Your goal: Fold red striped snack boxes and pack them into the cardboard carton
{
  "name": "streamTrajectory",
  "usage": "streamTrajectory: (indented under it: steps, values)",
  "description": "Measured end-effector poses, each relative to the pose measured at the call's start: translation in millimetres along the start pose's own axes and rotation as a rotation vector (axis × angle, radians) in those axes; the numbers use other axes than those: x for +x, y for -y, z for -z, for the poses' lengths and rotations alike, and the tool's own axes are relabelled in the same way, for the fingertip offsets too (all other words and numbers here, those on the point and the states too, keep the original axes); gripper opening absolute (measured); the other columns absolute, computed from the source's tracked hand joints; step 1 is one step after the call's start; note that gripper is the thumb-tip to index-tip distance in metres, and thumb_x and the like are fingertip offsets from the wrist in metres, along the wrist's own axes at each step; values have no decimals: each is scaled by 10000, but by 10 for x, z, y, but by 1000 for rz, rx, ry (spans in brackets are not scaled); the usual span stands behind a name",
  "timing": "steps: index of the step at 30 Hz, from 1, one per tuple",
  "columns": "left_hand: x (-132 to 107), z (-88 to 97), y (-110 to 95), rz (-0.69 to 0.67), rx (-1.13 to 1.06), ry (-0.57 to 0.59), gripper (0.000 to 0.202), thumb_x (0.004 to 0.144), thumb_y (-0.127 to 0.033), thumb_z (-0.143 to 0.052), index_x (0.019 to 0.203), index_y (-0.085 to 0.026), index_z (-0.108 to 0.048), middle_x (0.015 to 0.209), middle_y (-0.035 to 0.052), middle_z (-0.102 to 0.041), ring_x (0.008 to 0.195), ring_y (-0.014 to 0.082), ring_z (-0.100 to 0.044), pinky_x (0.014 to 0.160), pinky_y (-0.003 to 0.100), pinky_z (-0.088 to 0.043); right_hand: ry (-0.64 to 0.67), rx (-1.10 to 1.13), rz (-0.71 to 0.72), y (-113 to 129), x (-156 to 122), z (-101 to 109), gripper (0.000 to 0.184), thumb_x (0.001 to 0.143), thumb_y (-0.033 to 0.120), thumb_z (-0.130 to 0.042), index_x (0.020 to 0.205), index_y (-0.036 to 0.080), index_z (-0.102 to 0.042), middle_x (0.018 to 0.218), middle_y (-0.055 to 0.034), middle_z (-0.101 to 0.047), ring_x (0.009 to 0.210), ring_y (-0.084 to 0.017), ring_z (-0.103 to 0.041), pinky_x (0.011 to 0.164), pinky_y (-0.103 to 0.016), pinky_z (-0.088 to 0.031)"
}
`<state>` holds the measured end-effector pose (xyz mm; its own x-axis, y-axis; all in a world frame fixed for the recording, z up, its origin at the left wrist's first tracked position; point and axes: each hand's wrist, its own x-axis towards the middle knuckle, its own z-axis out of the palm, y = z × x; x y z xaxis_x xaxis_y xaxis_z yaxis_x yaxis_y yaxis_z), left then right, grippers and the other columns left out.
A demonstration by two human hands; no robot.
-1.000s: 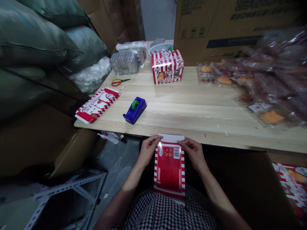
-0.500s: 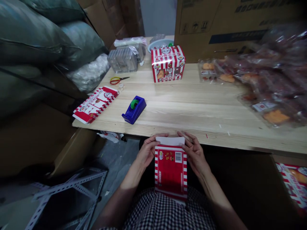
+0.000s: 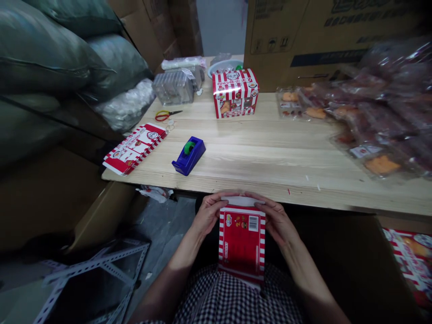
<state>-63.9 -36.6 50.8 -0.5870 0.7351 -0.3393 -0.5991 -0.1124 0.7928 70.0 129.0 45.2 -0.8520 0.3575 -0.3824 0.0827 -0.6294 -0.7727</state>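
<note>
A red carton with striped edges and a barcode, the cardboard box (image 3: 241, 240), rests against my checked clothing below the table's front edge. My left hand (image 3: 209, 213) grips its upper left corner, thumb in front and fingers behind. On the upper right corner, my right hand (image 3: 274, 218) is closed the same way. Between the two thumbs shows the pale inner side of the top flap (image 3: 240, 201), with the fingers of both hands along its far edge. The lower end of the box meets my lap.
On the wooden table (image 3: 243, 153) stand a blue tape dispenser (image 3: 189, 156), scissors (image 3: 165, 115), flat folded cartons (image 3: 135, 149) and an assembled striped box (image 3: 235, 94). Clear plastic cases (image 3: 173, 87) sit behind. Bagged toy food packs (image 3: 381, 117) pile up at the right.
My fingers have come together along the top flap and bend it; its pale strip looks narrower and curved. The view has shifted slightly.
</note>
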Motion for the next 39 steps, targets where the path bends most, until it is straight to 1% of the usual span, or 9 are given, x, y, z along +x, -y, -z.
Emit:
streamTrajectory:
  steps: [4, 9, 12, 15, 18, 20, 23, 29, 39]
  values:
    - [22, 45, 94, -68, -7, -25, 117, 728, -125, -692, 788, -138, -793, 1116, 125, -759, 1101, 274, -684, 966, 359, -499, 6, -11, 78, -83, 8, 47, 83, 750, 330, -813, 810, 274, -804, 1147, -54, -762, 1207, -285, -637, 1072, -447, -455]
    - [23, 132, 158, -30, 43, 15, 277, 800, -205, -659, 1034, -128, -785, 1157, 153, -747, 1076, 295, -695, 947, 386, -506, 83, -57, 54, -69, 3, 176, 120, 797, 366, -753, 865, 279, -800, 1189, -51, -739, 1204, -289, -627, 1036, -450, -474]
    - [6, 179, 142, -63, 119, 61, 293, 798, -229, -664, 1040, -124, -791, 1182, 163, -736, 1152, 315, -661, 1015, 408, -469, 122, -92, 55, -30, -20, 230, 171, 814, 412, -725, 834, 257, -795, 1193, -73, -733, 1185, -310, -629, 999, -462, -493]
    - [9, 196, 57, -77, 206, 153, 297, 864, -320, -626, 1010, -129, -799, 1275, 169, -691, 1213, 331, -625, 1027, 423, -460, 101, -168, 56, 18, -23, 226, 190, 834, 423, -734, 805, 236, -753, 1160, -78, -743, 1105, -279, -667, 942, -430, -518]
    - [50, 184, -103, -74, 377, 219, 294, 917, -365, -608, 1012, -160, -797, 1260, 141, -705, 1202, 302, -637, 1030, 407, -460, 121, -247, 79, 104, -1, 182, 171, 817, 382, -780, 814, 232, -698, 1132, -64, -756, 1062, -240, -686, 944, -407, -523]
    - [89, 172, -220, -77, 480, 279, 266, 905, -347, -647, 1069, -187, -782, 1260, 118, -709, 1197, 277, -640, 1029, 381, -462, 166, -267, 65, 176, 19, 153, 183, 816, 380, -786, 916, 250, -706, 1159, -58, -751, 1106, -238, -678, 983, -422, -512]
    - [139, 159, -348, -51, 565, 339, 320, 921, -352, -634, 1186, -205, -735, 1245, 108, -717, 1130, 250, -673, 973, 354, -493, 201, -305, 25, 259, 43, 139, 319, 819, 390, -782, 1112, 283, -716, 1226, -53, -731, 1146, -233, -668, 1009, -422, -502]
    - [196, 118, -335, -71, 625, 309, 303, 934, -369, -615, 1125, -184, -758, 1116, 99, -763, 967, 214, -712, 850, 296, -524, 174, -367, -2, 265, 86, 173, 286, 841, 456, -741, 1063, 280, -782, 1064, -53, -785, 966, -222, -722, 898, -391, -550]
    - [180, 168, -180, -96, 687, 200, 317, 926, -399, -616, 1060, -158, -773, 1006, 100, -772, 886, 207, -705, 783, 288, -534, 167, -428, 33, 158, 176, 213, 292, 830, 508, -740, 1022, 294, -794, 1030, -47, -786, 957, -227, -713, 878, -387, -549]
